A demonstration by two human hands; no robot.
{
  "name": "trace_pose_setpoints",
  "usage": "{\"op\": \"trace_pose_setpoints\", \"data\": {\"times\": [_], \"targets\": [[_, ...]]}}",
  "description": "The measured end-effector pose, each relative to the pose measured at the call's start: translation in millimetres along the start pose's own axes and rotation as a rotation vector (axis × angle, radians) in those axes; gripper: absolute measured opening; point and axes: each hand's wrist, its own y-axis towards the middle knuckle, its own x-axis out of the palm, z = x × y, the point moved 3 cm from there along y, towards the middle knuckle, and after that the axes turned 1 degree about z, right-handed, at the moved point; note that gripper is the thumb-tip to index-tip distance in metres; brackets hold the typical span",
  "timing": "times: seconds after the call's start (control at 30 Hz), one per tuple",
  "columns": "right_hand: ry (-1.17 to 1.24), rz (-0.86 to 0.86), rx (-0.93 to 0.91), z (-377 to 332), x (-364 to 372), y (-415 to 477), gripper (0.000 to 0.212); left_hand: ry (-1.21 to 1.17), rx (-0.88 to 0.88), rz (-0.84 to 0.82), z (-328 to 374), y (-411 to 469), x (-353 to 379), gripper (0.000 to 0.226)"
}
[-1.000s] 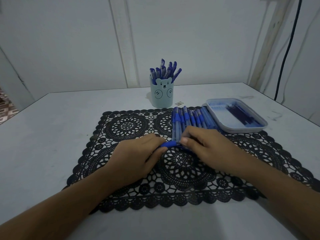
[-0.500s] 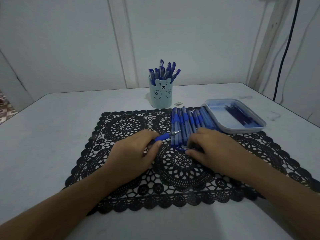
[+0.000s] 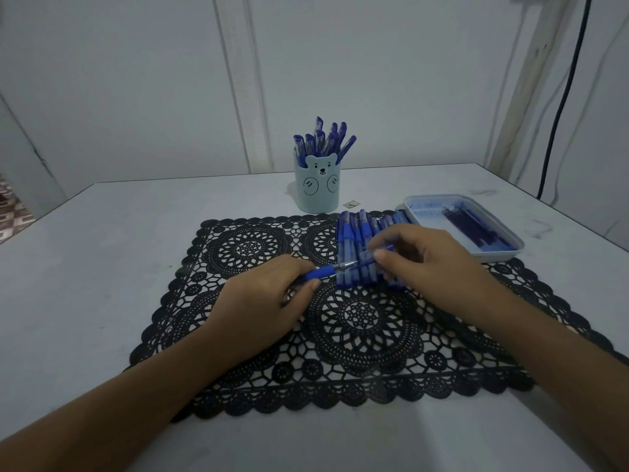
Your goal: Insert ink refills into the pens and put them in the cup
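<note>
Near the lace placemat's (image 3: 245, 248) far edge, the left hand (image 3: 265, 301) pinches a ballpoint pen (image 3: 326, 271) by its rubbery blue grip (smart spot: the barrel's light, stiff, probably slick). The right hand (image 3: 429, 267) pinches what looks like its cap (image 3: 367, 258) in curled fingers.

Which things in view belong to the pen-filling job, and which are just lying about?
Job: pen held by left hand; pen piece pinched by right hand; row of loose pens; tray with refills; bear cup holding pens.
Lying about: black lace mat; small scrap beside the cup; black cable on the wall.
</note>
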Motion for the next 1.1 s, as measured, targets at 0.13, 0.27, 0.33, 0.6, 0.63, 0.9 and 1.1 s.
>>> {"op": "trace_pose_setpoints", "data": {"times": [0.13,0.27,0.33,0.6,0.63,0.9,1.1], "targets": [[0.072,-0.053,-0.001,-1,8,-2,0.013,-0.006,0.011,-0.013,0,0,0,0.031],[0.109,-0.098,-0.037,-6,17,-5,0.018,0.007,0.068,-0.049,3,0,1,0.032],[0.123,-0.075,-0.064,-8,19,-6,0.022,-0.033,0.079,-0.048,2,0,1,0.032],[0.086,-0.030,-0.168,-10,26,-5,0.026,-0.039,0.035,-0.043,-1,-1,3,0.033],[0.077,-0.026,-0.177,-10,26,-4,0.025,-0.026,0.010,-0.047,-1,0,3,0.034],[-0.063,0.024,-0.250,-11,31,-2,0.018,0.272,0.138,0.109,8,5,1,0.033],[-0.298,0.155,-0.187,12,10,6,0.039,0.294,0.076,0.050,2,12,-7,0.031]]}}
